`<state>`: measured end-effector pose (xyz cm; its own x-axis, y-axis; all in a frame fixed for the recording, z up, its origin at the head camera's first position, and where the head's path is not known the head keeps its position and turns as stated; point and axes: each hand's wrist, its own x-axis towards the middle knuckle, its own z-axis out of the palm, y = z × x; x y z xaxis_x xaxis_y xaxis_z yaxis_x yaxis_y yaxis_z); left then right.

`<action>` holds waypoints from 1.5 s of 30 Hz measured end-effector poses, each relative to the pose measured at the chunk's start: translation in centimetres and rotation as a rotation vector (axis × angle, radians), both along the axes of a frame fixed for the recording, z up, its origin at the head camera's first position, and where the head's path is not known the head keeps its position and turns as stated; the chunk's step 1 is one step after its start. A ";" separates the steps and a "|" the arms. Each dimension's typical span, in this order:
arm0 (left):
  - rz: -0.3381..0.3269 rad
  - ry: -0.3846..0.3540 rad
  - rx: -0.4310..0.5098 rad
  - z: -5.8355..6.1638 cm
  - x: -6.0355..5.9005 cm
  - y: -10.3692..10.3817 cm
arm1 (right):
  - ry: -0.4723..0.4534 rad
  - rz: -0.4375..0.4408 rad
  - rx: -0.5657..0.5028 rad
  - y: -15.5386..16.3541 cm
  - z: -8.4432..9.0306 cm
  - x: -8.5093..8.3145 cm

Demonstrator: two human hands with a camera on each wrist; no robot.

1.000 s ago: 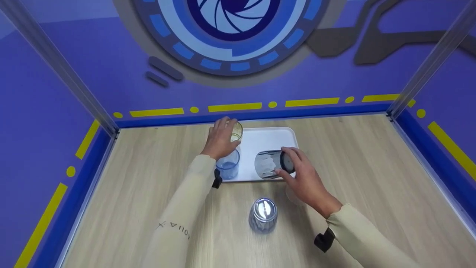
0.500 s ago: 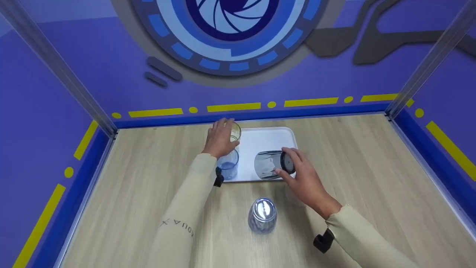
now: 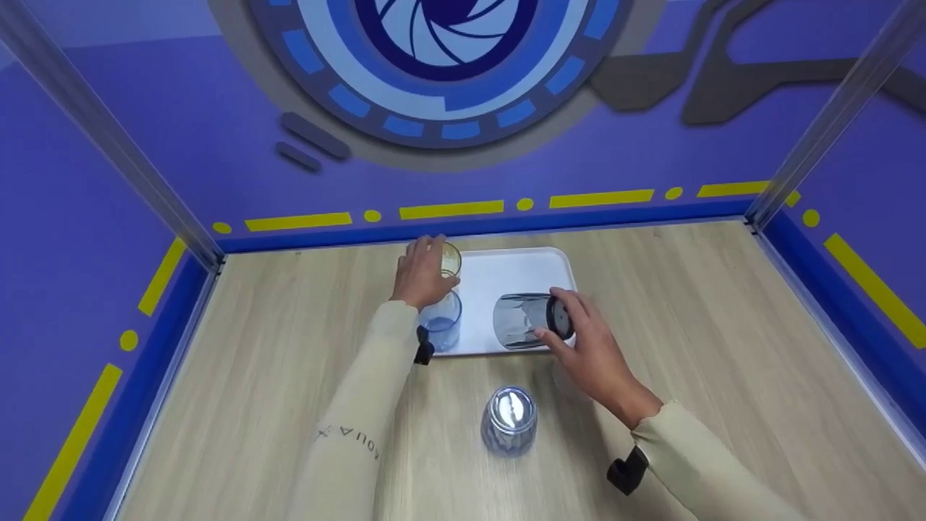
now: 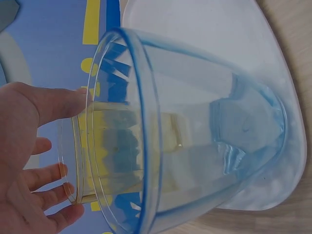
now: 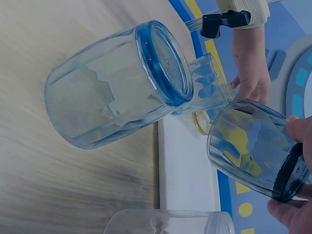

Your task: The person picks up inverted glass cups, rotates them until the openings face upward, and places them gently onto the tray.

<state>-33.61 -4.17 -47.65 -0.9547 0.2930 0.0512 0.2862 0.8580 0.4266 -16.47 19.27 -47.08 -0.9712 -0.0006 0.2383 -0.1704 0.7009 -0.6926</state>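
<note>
My left hand [image 3: 421, 273] grips a yellow-tinted glass [image 3: 451, 262] at the back left of the white tray [image 3: 499, 271], thumb and fingers around its rim. In front of it, a light blue glass [image 3: 441, 329] stands upright on the tray, partly behind my left wrist in the head view. My right hand [image 3: 597, 347] holds a smoky grey glass [image 3: 522, 320] by its dark base, thumb on one side and fingers on the other. That glass is tipped on its side over the tray's front right, mouth pointing left.
A faceted glass [image 3: 509, 427] stands upside down on the wooden table [image 3: 275, 376] in front of the tray. Another clear glass [image 5: 168, 223] is on the table below my right hand. Blue-purple panels [image 3: 362, 174] wall in the table's back and sides.
My left hand and the yellow glass have shifted slightly left relative to the tray. The right hand keeps the grey glass tipped in nearly the same place.
</note>
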 end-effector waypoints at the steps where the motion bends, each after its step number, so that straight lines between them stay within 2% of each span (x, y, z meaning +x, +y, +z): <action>1: 0.000 0.003 0.005 0.0 0.0 0.0 | -0.004 -0.002 -0.004 0.0 0.0 0.0; 22: 0.021 -0.039 0.002 -0.7 -0.4 0.2 | -0.040 -0.039 -0.030 0.2 -0.4 0.0; 32: 0.026 -0.057 -0.022 -0.9 -0.5 0.3 | -0.014 -0.046 -0.060 0.1 -0.7 0.0; 45: 0.002 -0.039 -0.041 -0.9 -0.3 0.1 | -0.034 -0.040 -0.134 0.0 -0.7 -0.1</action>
<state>-33.91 -4.08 -48.58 -0.9563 0.2923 0.0019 0.2685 0.8757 0.4014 -16.60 19.27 -47.74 -0.9774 0.0675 0.2003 -0.1189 0.6078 -0.7852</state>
